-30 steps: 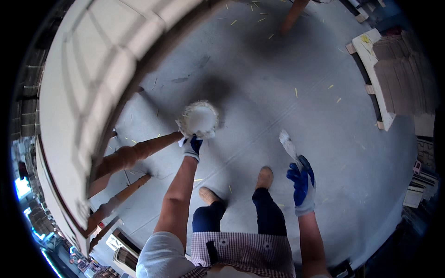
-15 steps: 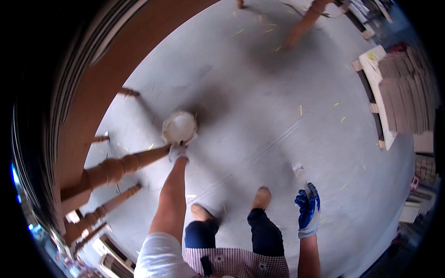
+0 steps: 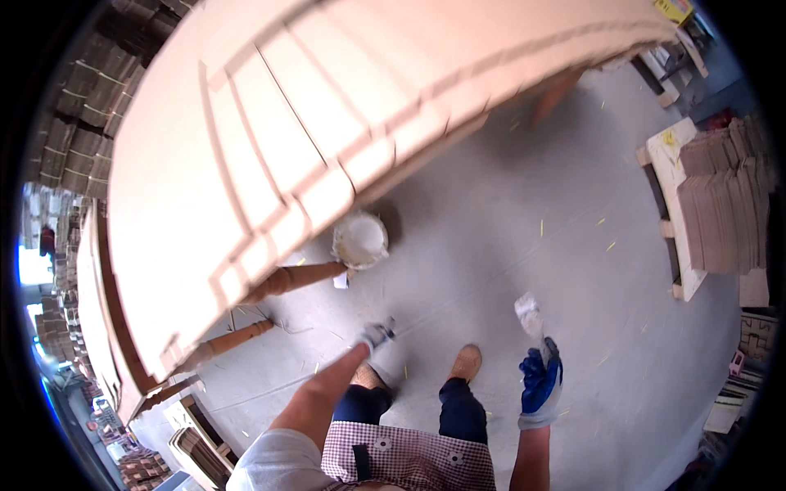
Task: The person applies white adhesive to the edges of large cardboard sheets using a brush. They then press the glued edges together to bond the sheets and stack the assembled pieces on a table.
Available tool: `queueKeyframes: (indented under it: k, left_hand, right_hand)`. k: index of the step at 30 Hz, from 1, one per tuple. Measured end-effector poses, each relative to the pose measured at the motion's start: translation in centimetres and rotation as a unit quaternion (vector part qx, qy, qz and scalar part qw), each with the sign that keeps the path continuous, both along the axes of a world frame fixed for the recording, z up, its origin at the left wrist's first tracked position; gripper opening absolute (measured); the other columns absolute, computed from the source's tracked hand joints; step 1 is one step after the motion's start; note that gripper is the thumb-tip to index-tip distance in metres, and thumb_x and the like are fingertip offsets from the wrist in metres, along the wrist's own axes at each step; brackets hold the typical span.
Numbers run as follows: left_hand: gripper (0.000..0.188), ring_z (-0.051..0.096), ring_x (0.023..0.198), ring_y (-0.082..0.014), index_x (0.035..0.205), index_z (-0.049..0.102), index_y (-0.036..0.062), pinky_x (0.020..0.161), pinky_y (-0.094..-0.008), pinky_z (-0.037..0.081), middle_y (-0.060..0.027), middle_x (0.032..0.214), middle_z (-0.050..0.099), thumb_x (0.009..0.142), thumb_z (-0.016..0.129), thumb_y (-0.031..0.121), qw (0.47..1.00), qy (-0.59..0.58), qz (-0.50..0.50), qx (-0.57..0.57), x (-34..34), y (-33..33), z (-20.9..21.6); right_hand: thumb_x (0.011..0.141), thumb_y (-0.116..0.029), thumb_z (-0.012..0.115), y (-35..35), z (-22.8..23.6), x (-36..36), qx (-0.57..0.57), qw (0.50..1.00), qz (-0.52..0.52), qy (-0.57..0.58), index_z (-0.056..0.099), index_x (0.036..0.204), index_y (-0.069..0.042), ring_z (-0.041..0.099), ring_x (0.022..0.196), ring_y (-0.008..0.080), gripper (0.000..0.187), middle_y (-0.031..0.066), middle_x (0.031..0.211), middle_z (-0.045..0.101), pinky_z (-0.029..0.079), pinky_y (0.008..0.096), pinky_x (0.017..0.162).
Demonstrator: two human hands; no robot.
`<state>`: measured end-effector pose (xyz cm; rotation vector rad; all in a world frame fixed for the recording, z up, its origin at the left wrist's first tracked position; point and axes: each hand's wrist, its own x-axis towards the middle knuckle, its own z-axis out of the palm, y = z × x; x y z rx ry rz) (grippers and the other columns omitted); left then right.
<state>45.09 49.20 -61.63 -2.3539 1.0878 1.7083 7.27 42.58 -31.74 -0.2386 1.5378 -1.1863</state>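
In my right hand [image 3: 541, 388], gloved in blue and white, is a paintbrush [image 3: 530, 314] with its head coated in white. It is held above the floor, apart from the table. My left hand [image 3: 377, 335], in a whitish glove with dark fingertips, is nearest the table leg; blur hides whether its fingers are closed. The round white bucket [image 3: 361, 240], with pale stuff inside, rests on the floor by a turned wooden table leg [image 3: 304, 278]. Over them spreads the large pale tabletop [image 3: 188, 155], crossed by darker tan bands, covering part of the view.
A wooden pallet [image 3: 670, 168] bearing stacked brown sheets [image 3: 720, 200] stands at the right. Bundled stacks [image 3: 78, 98] line the far left. A second turned leg [image 3: 236, 341] is nearer me, beside leaning boards [image 3: 196, 446]. Yellow scraps dot the floor.
The tabletop has swung into view from the left, its legs shifting right. My left hand has come off the table leg by the bucket and drawn back toward me. My right hand keeps the brush.
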Motion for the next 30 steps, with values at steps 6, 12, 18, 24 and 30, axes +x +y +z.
queueKeyframes:
  k: [6, 12, 18, 24, 30]
  left_hand:
    - [0.039, 0.047, 0.121, -0.0153, 0.132, 0.047, -0.0031, 0.105, -0.0288, 0.034, -0.0113, 0.135, 0.05, 0.1, 0.045, 0.019, 0.826, 0.522, 0.077, -0.2, -17.6, -6.1, 41.5]
    - [0.038, 0.059, 0.107, -0.0212, 0.128, 0.045, -0.0053, 0.086, -0.0354, 0.05, -0.0143, 0.118, 0.058, 0.093, 0.052, 0.007, 0.678, 0.607, 0.359, -0.207, -20.5, -16.0, 63.8]
    - [0.04, 0.057, 0.099, -0.0143, 0.124, 0.052, -0.0024, 0.088, -0.0265, 0.046, -0.0052, 0.108, 0.061, 0.093, 0.058, 0.022, 0.787, 0.43, 0.093, -0.432, -16.8, -22.4, 70.0]
    - [0.046, 0.054, 0.116, -0.0245, 0.129, 0.052, 0.004, 0.1, -0.0343, 0.04, -0.0166, 0.117, 0.061, 0.087, 0.063, 0.018, 0.83, 0.12, 0.114, -0.532, -8.5, -33.5, 70.7]
    - [0.051, 0.034, 0.133, -0.032, 0.142, 0.038, 0.0165, 0.111, -0.0484, 0.021, -0.0099, 0.143, 0.042, 0.094, 0.049, 0.031, 0.774, -0.344, 0.032, -0.53, 3.2, -45.4, 65.3]
  right_hand:
    - [0.097, -0.035, 0.043, -1.6, 16.4, 0.5, -0.031, 0.995, -0.01, -0.091, 0.053, 0.119, -0.003, 0.058, 0.055, 0.0164, 0.04, 0.0091, 0.076, 0.063, 0.05, 0.0279, 0.053]
    - [0.097, -0.037, 0.044, -8.4, 33.3, 3.8, -0.158, 0.969, 0.148, -0.123, 0.054, 0.118, 0.0, 0.06, 0.061, 0.0159, 0.043, 0.0084, 0.085, 0.064, 0.05, 0.026, 0.056]
    - [0.094, -0.016, 0.053, -18.3, 38.7, 6.5, -0.314, 0.902, 0.28, 0.1, 0.056, 0.116, 0.003, 0.059, 0.097, 0.021, 0.029, 0.0119, 0.109, 0.061, 0.047, 0.0306, 0.084]
    - [0.096, -0.022, 0.049, -32.3, 43.6, 9.7, -0.311, 0.937, 0.159, -0.018, 0.057, 0.11, -0.002, 0.054, 0.065, 0.0099, 0.026, 0.004, 0.088, 0.06, 0.045, 0.0235, 0.055]
    - [0.094, -0.016, 0.052, -42.6, 43.9, 12.8, -0.301, 0.916, 0.259, 0.058, 0.058, 0.11, 0.0, 0.054, 0.064, 0.0087, 0.024, 0.0034, 0.087, 0.061, 0.044, 0.0213, 0.054]
